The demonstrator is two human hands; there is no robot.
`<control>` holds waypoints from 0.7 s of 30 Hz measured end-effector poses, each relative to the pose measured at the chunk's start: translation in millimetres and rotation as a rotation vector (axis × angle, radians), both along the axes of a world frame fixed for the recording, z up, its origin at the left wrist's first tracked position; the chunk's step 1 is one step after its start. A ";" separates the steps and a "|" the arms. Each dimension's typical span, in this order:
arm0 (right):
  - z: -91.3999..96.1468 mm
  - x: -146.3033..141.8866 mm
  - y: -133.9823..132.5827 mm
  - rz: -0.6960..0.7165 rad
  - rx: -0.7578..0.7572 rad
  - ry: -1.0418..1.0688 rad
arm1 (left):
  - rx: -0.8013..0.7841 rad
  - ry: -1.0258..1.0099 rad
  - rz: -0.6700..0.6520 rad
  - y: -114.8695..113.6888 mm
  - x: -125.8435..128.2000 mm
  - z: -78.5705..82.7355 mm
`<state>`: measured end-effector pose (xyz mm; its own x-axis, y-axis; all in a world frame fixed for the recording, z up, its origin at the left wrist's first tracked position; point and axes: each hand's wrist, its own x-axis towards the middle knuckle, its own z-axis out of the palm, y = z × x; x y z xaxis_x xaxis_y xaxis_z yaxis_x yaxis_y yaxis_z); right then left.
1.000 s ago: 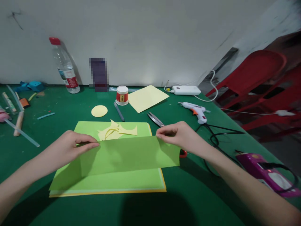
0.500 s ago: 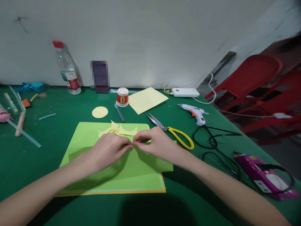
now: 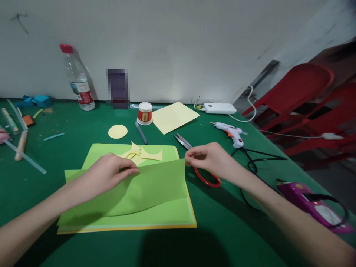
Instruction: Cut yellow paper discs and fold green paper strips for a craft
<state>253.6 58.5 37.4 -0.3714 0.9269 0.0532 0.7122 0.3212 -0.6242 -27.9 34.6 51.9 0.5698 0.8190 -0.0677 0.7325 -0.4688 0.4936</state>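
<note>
A strip-like sheet of light green paper (image 3: 158, 189) is held lifted at its far edge, its near side bowing down. My left hand (image 3: 107, 170) pinches that edge near its middle, between thumb and fingers. At the sheet's right corner, the fingertips of my right hand (image 3: 213, 159) are closed on the paper. Underneath lies a stack of green paper (image 3: 172, 215) with an orange-yellow sheet showing at its border. Pale yellow cut scraps (image 3: 151, 154) rest on the stack behind the sheet. Scissors (image 3: 183, 141) lie partly behind my right hand, a red handle loop showing below it.
Behind the stack are a yellow paper circle (image 3: 118, 131), a grey pen (image 3: 141, 132), a red-and-white paper cup (image 3: 145, 113) and a yellow sheet (image 3: 176, 117). A glue gun (image 3: 229, 132), cables and a purple device (image 3: 314, 207) lie right. A water bottle (image 3: 79, 85) stands back left.
My hands, close together before, have moved apart: left hand leftward, right hand rightward. The green sheet has shifted left and is raised at its far edge. The scissors' red loop is now uncovered.
</note>
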 end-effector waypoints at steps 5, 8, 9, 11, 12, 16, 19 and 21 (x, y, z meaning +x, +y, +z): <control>-0.3 18.5 5.7 -0.143 0.061 -0.011 | -0.069 0.024 0.098 4.6 -9.8 -3.7; 1.0 4.7 2.2 -0.095 0.060 0.067 | -0.105 0.012 0.110 6.9 -9.1 -5.3; 0.3 -2.0 1.1 -0.058 0.025 0.112 | -0.113 0.001 0.114 7.4 -8.5 -5.6; -3.0 -14.7 0.3 0.000 -0.075 0.190 | -0.123 -0.020 0.123 8.2 -7.6 -6.1; -5.2 -19.8 0.6 0.008 -0.121 0.212 | -0.129 -0.024 0.127 9.0 -7.7 -6.5; -10.9 -29.6 4.8 -0.028 -0.196 0.230 | -0.152 -0.002 0.144 16.9 -12.5 -10.4; -9.7 -26.3 8.4 -0.055 -0.229 0.215 | -0.199 0.043 0.150 26.2 -21.6 -14.6; -8.3 -18.9 10.9 -0.058 -0.248 0.184 | -0.230 0.057 0.159 31.1 -29.1 -16.9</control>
<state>234.7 69.4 29.1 -0.3229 0.9394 -0.1154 0.5928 0.1057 -0.7984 -57.0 65.6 35.0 0.4258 0.8569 -0.2904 0.8174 -0.2267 0.5297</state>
